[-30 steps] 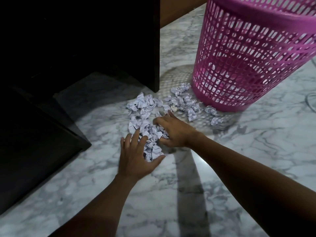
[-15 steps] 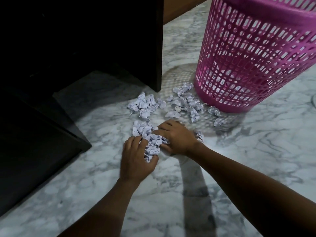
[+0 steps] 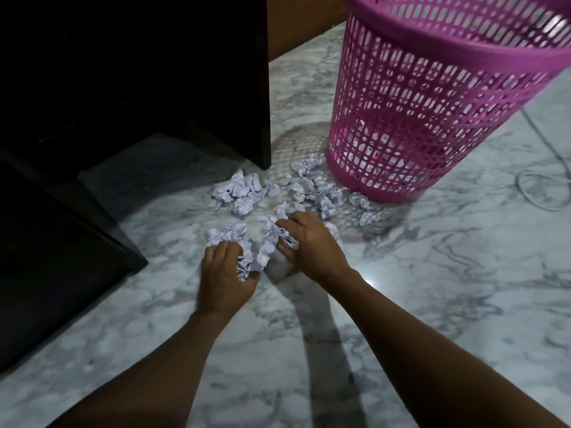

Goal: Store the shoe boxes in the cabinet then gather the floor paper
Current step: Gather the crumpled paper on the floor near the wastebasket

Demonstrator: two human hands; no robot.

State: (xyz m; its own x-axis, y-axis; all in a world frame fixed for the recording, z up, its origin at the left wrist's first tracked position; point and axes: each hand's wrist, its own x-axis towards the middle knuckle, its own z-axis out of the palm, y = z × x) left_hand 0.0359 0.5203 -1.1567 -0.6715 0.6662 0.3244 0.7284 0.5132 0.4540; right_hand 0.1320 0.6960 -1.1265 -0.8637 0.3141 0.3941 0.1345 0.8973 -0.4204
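A white marble floor with grey veining (image 3: 432,304) is spreading under everything and carrying the pink perforated plastic basket (image 3: 432,103), which is standing upright on it. A black, dark-panelled cabinet (image 3: 139,72) is filling the space to the left of the basket, its nearest corner standing close to the basket's foot but not touching it. Its inside is too dark to make out.

Both bare forearms are reaching in from the near side towards the basket. The left hand (image 3: 224,279) is lying in front of the basket and to its left, knuckles up, its fingers curling tightly round a wad of crumpled white paper scraps (image 3: 265,248). The right hand (image 3: 312,242) is sitting just beside it, nearer the basket, its fingers likewise bending in and pinching the same bunch from the other side, so the wad is bridging the two hands.

More of the scraps are lying loose on the floor. One cluster is touching the basket's base on its left front, another is sitting farther left of it towards the cabinet corner, and two stray pieces are resting just in front of the basket. A thin pale cable (image 3: 537,180) is looping on the floor to the right of the basket.
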